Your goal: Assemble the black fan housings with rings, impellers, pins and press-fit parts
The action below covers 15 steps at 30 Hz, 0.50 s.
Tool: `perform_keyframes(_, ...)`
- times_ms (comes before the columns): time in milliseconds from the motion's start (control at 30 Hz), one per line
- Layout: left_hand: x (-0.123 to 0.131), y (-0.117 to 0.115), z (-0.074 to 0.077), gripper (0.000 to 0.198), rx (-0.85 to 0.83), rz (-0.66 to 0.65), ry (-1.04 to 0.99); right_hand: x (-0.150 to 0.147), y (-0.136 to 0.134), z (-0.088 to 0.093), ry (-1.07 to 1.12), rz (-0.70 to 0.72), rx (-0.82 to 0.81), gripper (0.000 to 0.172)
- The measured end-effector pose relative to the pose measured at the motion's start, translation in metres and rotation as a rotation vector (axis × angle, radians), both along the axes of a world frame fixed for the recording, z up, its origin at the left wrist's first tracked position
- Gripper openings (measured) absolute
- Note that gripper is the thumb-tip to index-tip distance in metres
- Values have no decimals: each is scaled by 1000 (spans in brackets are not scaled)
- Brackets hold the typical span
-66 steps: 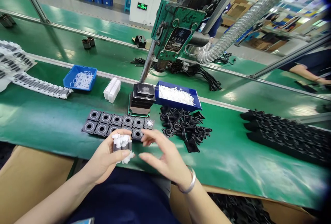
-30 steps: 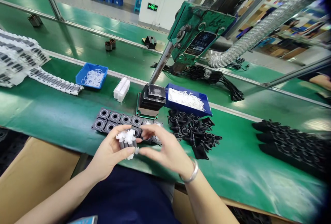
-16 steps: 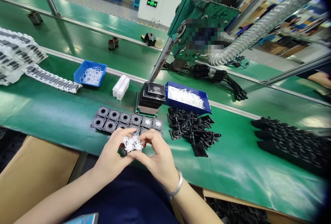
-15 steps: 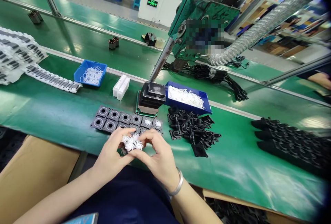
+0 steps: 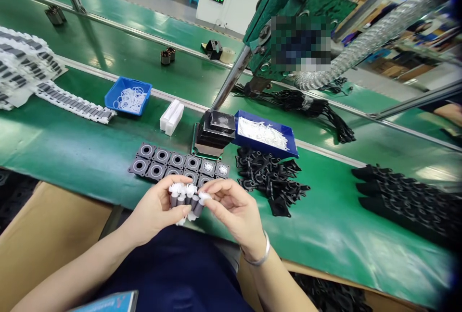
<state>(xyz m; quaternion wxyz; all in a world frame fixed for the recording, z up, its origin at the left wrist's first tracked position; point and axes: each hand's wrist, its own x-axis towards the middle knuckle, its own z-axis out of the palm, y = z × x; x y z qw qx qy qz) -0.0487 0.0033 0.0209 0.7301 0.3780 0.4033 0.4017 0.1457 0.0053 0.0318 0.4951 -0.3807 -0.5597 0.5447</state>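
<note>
A bunch of impeller rotors (image 5: 184, 199), grey cylinders topped with white vanes, is gripped in my left hand (image 5: 159, 210). On the bunch's right side, my right hand (image 5: 234, 205) pinches one impeller rotor (image 5: 200, 202) by its white end; this one is tilted against the others. Just beyond my hands lie two rows of square black housings (image 5: 162, 156) with round openings. White vaned impellers (image 5: 208, 166) show in two housings at the right end of the far row. My fingers hide part of the near row.
A green press (image 5: 296, 33) leans over a black block fixture (image 5: 215, 131). Blue bins with white rings (image 5: 130, 99) and white strips (image 5: 265, 134) stand behind. Black plastic parts (image 5: 270, 175) are heaped to the right, near rows of black pieces (image 5: 407, 201). Rotor strips (image 5: 72, 101) lie left.
The bunch has tipped, so the grey cylinders now show below the white vanes. My right hand has moved right and drawn one rotor slightly apart from the others.
</note>
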Motion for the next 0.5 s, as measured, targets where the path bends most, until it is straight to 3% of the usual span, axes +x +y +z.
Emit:
perform_keyframes(133, 1, 1, 0, 43, -54, 10, -31, 12, 9, -7, -22, -190, 66, 5)
perform_keyframes(233, -2, 1, -3, 41, -66, 24, -33, 23, 15, -15, -312, -286, 166, 6)
perform_keyframes(400, -4, -1, -6, 38, -33, 67, -40, 28, 20, -28, -731, -221, 447, 7)
perform_keyframes(500, -3, 0, -7, 36, -45, 77, -54, 27, 17, -22, -846, -144, 554, 13)
